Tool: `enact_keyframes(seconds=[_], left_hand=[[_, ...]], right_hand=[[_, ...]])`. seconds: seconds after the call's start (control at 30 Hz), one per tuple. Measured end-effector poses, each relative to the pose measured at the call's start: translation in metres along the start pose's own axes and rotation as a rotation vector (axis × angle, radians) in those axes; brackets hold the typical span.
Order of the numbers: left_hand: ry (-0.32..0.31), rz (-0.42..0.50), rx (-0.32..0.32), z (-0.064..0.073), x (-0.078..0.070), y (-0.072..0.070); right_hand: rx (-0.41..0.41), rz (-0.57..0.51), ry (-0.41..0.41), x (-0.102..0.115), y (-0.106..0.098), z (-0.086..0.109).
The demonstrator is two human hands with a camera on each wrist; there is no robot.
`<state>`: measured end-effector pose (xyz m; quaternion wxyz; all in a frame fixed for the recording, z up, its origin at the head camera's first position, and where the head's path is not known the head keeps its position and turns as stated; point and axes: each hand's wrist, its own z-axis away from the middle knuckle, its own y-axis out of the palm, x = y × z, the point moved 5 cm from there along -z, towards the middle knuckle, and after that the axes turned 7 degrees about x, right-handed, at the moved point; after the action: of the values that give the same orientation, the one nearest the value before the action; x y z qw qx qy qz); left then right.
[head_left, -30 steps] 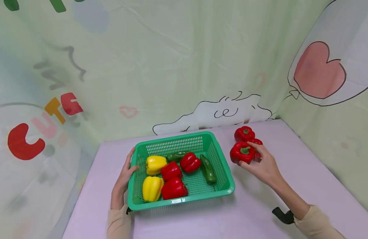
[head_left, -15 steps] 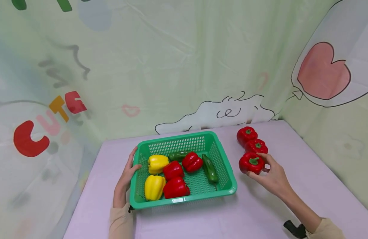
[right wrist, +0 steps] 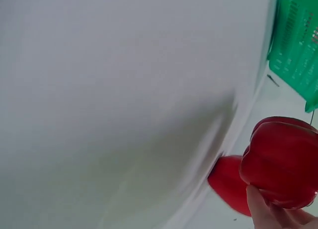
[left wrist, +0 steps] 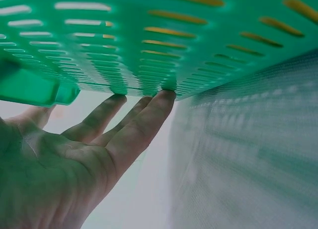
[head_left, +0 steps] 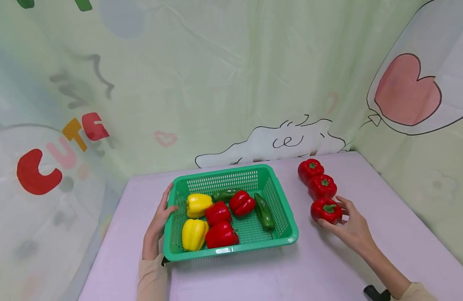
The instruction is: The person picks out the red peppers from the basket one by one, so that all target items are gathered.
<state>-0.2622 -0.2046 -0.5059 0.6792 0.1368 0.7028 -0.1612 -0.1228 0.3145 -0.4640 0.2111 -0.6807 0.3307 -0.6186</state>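
Note:
My left hand (head_left: 160,219) holds the left side of a green plastic basket (head_left: 254,246), thumb over the rim; in the left wrist view its fingertips touch the slotted outer wall. To the right of the basket, my right hand (head_left: 352,229) grips a red bell pepper (head_left: 324,212) with a green stem between thumb and fingers. The same bell pepper (right wrist: 283,159) appears large in the right wrist view. Just behind it on the table are two more red bell peppers, a nearer one (head_left: 321,187) and a farther one (head_left: 310,170).
Inside the basket lie two yellow bell peppers, one in front (head_left: 194,235) and one behind (head_left: 199,205), several red bell peppers (head_left: 221,235) and two long green vegetables (head_left: 264,212). A pale lilac cloth (head_left: 231,284) covers the table. Behind it hangs a printed curtain (head_left: 216,83).
My right hand has moved right and toward me with the red bell pepper, away from the two behind it, bringing the nearer of them into full view. The left hand stays on the basket.

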Motion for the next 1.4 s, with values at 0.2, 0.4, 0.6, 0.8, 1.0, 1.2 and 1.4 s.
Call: enact_keyframes(seconds=[0.2,0.4,0.6,0.8,1.0,1.2,1.4], left_hand=[[0.001,-0.001,-0.002,-0.001,-0.002,-0.001],[-0.005,-0.007,-0.010,0.003,-0.001,0.000],[0.012,0.011,-0.016,0.003,-0.001,0.000],[0.006,-0.001,-0.005,0.003,-0.004,0.001],[0.030,0.015,0.002,-0.005,-0.010,0.001],[0.029,0.023,0.008,-0.004,-0.007,0.001],[0.005,-0.001,0.004,-0.002,-0.003,0.001]], right_hand=[[0.001,0.020,0.031,-0.008,-0.006,0.000],[0.003,0.029,0.053,-0.017,-0.010,0.001],[0.002,0.041,0.043,-0.021,-0.013,-0.006],[0.026,0.046,0.063,-0.025,-0.012,-0.006],[0.013,0.047,0.063,-0.023,-0.014,-0.012],[0.030,0.039,0.090,-0.028,-0.014,-0.012],[0.144,0.027,0.188,-0.039,-0.014,-0.011]])
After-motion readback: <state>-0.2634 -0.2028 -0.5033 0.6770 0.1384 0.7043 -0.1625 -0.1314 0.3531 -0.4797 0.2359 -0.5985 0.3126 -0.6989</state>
